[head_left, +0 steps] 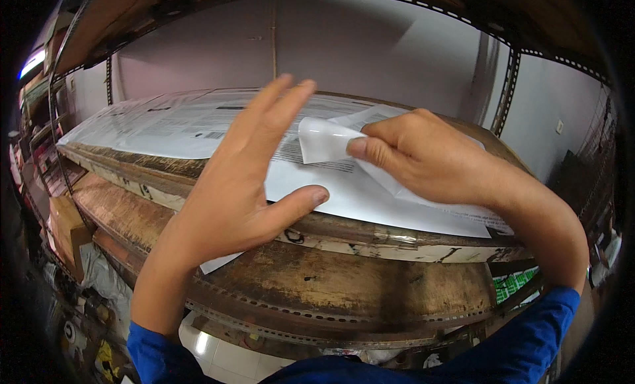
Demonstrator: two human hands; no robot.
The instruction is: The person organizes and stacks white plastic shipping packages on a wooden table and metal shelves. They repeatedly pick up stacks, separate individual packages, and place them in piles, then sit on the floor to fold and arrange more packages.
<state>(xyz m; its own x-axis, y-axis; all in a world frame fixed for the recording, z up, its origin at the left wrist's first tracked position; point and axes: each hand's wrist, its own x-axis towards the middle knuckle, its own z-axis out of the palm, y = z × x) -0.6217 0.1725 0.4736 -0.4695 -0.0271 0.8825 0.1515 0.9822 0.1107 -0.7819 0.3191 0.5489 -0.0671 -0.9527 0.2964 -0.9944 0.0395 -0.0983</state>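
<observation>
My right hand [430,156] pinches a white, slightly glossy sheet [322,140] between thumb and fingers. The pinched part is folded over and lifted; whether it is paper or plastic film I cannot tell. Beneath it, long white sheets with printed text [182,123] lie spread along a wooden shelf board. My left hand [245,179] is open, fingers stretched forward and thumb apart, just over the sheets' near edge. It holds nothing, and whether it touches the sheets is unclear. My right hand covers part of the lifted sheet.
The worn wooden board [383,238] sits in a rack with slotted metal uprights [509,89] and an overhead shelf. Another wooden shelf [370,278] runs below. A cardboard box [68,235] stands at the left, near assorted clutter. A green printed item [516,285] shows at lower right.
</observation>
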